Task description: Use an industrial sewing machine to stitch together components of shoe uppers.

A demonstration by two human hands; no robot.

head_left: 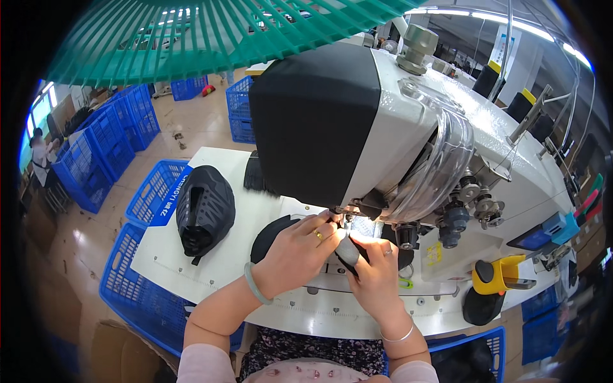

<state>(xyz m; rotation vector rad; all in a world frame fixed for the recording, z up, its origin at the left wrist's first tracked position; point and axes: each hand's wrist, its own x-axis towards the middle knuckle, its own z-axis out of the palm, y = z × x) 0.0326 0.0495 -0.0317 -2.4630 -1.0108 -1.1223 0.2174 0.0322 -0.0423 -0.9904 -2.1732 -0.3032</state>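
Observation:
Under the lit needle area of the sewing machine (357, 127), both my hands hold a black and grey shoe upper (347, 251). My left hand (300, 246), with a ring and a pale green bangle, has its fingers closed on the left edge of the upper, close to the needle. From the right, my right hand (375, 268) grips the grey part between thumb and fingers. The machine head and my fingers hide the stitching point. Left on the white table (268, 313) lies another dark shoe upper (205, 207), separate from my hands.
A black brush (257, 175) lies behind my left hand. Blue crates (137, 300) stand at the table's left and below its right side. A yellow holder (504, 274) sits at the right edge. Green ribbed plastic (191, 51) hangs overhead. Someone (41, 159) is far left.

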